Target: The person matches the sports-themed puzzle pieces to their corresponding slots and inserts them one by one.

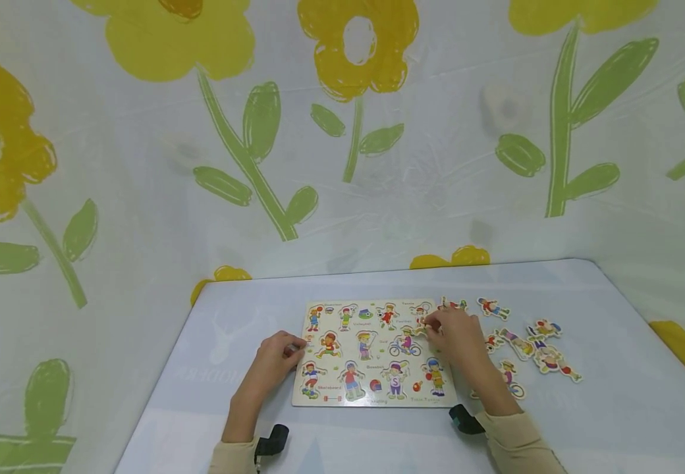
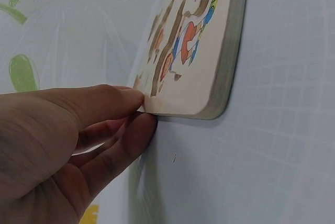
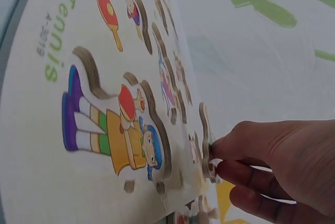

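A wooden puzzle board [image 1: 348,349] with printed sports figures in cut recesses lies flat on the table. My left hand [image 1: 271,362] pinches its left edge; in the left wrist view the thumb [image 2: 128,101] lies at the top face and a finger is at the side. At the upper right of the board, by the tennis recess, my right hand [image 1: 458,336] pinches a small wooden puzzle piece [image 3: 205,130] between thumb and fingers. The fingers partly cover that piece. A table tennis figure [image 3: 128,135] shows in its recess close to the right wrist camera.
Loose figure pieces lie right of the board: a bicycle rider [image 1: 511,380], a red and blue figure [image 1: 493,308] and a cluster of several overlapping ones [image 1: 547,357]. Another piece [image 1: 454,303] lies just behind the right hand. A flowered cloth [image 1: 413,217] hangs behind the table.
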A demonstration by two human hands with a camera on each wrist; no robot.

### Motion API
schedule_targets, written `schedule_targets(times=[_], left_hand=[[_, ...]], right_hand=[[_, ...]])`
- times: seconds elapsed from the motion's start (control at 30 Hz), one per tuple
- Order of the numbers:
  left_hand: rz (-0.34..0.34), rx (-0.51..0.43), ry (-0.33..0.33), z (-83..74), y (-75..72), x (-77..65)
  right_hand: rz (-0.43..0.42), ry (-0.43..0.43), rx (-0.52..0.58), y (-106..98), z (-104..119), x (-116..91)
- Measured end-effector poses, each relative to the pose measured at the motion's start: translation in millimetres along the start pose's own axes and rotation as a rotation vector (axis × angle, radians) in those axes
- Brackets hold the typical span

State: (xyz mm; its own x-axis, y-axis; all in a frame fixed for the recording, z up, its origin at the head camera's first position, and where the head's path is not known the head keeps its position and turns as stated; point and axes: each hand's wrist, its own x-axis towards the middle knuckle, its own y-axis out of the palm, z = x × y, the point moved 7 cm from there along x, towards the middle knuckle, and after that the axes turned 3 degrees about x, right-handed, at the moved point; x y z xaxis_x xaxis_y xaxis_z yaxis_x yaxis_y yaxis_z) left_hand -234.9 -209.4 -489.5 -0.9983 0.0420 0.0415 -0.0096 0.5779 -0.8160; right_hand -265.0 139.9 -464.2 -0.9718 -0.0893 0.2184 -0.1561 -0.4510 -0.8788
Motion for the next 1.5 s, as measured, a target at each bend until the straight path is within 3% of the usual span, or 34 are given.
schedule_targets(times=[0.93,1.5], left_hand=[[0.049,-0.124,-0.037,0.6,-0.5,-3.4],[0.049,-0.127,-0.033,0.1,-0.6,-3.8]], right_hand=[[-0.032,-0.105,-0.048,6.3,34.2,-5.1],[0.019,-0.098,-0.043,16.5,58.6,-5.6]])
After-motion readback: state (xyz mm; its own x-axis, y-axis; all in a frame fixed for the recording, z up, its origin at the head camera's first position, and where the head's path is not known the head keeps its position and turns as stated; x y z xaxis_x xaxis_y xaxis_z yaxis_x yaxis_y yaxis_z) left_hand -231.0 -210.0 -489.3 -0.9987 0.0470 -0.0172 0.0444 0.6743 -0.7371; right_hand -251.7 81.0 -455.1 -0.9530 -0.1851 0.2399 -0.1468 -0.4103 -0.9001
